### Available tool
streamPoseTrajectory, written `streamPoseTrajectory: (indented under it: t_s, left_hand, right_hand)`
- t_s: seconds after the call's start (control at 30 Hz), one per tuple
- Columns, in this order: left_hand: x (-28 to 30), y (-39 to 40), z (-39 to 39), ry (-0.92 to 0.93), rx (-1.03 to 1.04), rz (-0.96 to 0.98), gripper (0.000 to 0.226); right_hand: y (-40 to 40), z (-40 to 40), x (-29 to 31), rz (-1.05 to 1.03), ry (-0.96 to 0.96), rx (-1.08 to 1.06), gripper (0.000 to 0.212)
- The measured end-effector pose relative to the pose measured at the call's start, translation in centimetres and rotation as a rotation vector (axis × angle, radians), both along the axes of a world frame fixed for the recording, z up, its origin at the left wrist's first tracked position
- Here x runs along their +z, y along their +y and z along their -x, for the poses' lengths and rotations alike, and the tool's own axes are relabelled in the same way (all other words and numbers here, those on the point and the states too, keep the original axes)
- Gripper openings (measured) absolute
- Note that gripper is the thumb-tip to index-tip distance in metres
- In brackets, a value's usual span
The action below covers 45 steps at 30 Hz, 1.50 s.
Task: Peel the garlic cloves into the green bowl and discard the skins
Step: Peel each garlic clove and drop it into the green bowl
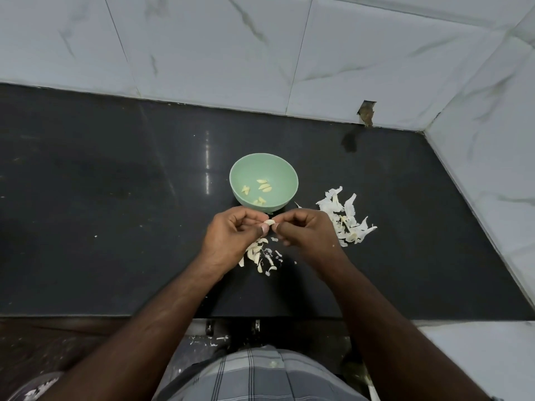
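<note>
Garlic clove (269,222) pinched — left hand (231,235), right hand (305,231).

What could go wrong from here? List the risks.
1. The garlic clove, pinched between the left hand and right hand short of the green bowl, could slip onto the counter.
2. Skins lie loose near the bowl and might get in.

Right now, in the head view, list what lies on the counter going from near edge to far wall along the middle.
Pile of unpeeled cloves and scraps → hands, left hand and right hand, pinching one garlic clove → green bowl with peeled cloves → bare black counter → tiled wall.
</note>
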State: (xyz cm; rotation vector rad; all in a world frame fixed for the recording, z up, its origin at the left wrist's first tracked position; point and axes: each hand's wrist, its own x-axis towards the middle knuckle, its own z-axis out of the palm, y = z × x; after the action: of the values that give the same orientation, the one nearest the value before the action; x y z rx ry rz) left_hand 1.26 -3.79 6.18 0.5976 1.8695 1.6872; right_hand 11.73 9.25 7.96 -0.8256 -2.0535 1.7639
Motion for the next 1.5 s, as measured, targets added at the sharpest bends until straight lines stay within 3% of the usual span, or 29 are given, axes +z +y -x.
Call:
streamPoseTrajectory:
  t_s: [0.2,0.33,0.8,1.0,1.17,1.37,1.5]
  left_hand:
    - [0.1,1.8,-1.2,0.073,0.034,-0.004,0.018]
    - [0.4,2.7,-1.9,0.092,0.052,-0.020,0.016]
    - [0.5,5.3,-4.2,0.170,0.046,-0.013,0.017]
    - [0.0,6.1,-5.3,0.192,0.041,0.019,0.027]
    - [-0.3,6.7,-6.4,0.144,0.036,-0.026,0.017]
    - [0.3,6.6,-7.2,-0.106,0.096,-0.160,0.018]
    - [0.3,6.3,-6.9,-0.170,0.086,-0.174,0.013]
  right_hand:
    - [2.2,-0.6,0.6,-0.014,-0.029,0.013,0.016]
    - [3.3,-1.0,0.6,0.035,-0.034,0.040,0.008]
    - [6.7,-3.0,0.8,0.049,0.015,0.143,0.012]
    - [7.2,-3.7,0.8,0.048,-0.010,0.089,0.011]
    - [7.0,-4.4,0.4,-0.053,0.009,0.055,0.007]
    - [7.8,-4.9,0.4,0.102,0.050,0.154,0.011]
    - [7.4,-4.8,0.4,0.157,0.111,0.134,0.014]
